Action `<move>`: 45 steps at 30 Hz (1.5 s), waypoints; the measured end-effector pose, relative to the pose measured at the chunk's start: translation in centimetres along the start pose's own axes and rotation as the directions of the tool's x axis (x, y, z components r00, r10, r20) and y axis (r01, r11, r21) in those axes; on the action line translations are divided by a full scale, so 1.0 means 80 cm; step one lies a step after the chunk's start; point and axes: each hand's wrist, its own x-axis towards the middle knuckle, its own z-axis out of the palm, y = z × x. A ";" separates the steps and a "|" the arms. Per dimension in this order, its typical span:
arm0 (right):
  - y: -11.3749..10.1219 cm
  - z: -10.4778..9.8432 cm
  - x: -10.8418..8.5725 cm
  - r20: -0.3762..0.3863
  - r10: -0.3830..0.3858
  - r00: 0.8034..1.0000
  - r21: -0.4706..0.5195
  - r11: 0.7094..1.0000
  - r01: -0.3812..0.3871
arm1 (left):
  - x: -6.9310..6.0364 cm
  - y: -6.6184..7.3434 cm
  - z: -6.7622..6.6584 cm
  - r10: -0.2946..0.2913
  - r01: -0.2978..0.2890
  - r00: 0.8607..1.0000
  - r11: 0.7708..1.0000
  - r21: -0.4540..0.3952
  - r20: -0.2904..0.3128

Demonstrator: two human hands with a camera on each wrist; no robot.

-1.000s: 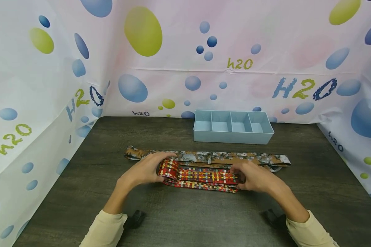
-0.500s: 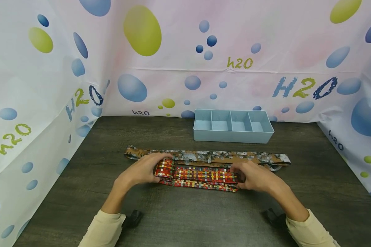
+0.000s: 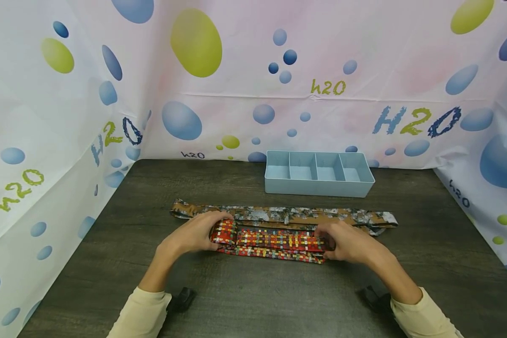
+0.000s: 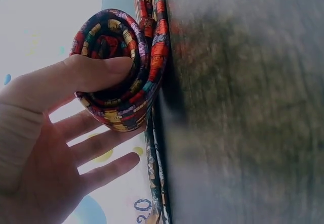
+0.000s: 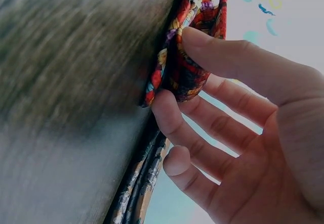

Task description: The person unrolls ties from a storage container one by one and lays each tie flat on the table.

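Note:
A red necktie with a multicoloured woven pattern lies lengthwise on the dark table, folded in layers. Its left end is wound into a roll, which my left hand holds between thumb and fingers. In the left wrist view the thumb presses across the spiral side of the roll. At the tie's other end, my right hand pinches the folded layers. The right wrist view shows its thumb on the fold, fingers behind. Just beyond lies a brown floral necktie, stretched out flat and partly covered by both hands.
A light blue box with several compartments stands at the back of the table. A white sheet printed with bubbles hangs behind and along both sides.
My left hand and the rolled end have moved a little to the left, exposing the layers beside the roll. The right hand stays in place on the other end.

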 end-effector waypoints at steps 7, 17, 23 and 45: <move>0.000 0.001 -0.001 -0.007 -0.005 1.000 0.004 1.000 0.005 | 0.001 0.001 -0.001 0.005 -0.005 1.000 1.000 -0.022 -0.006; 0.002 0.001 -0.001 -0.010 -0.021 1.000 0.012 1.000 0.021 | 0.007 0.012 0.001 0.056 -0.055 0.998 0.998 0.020 -0.025; 0.003 0.001 -0.001 -0.007 -0.013 1.000 0.014 1.000 0.013 | 0.009 0.013 0.001 0.027 -0.027 1.000 1.000 -0.002 -0.004; 0.003 0.002 0.001 -0.008 -0.031 0.999 0.023 0.999 0.031 | -0.009 -0.016 -0.023 -0.021 0.022 1.000 0.996 -0.081 0.012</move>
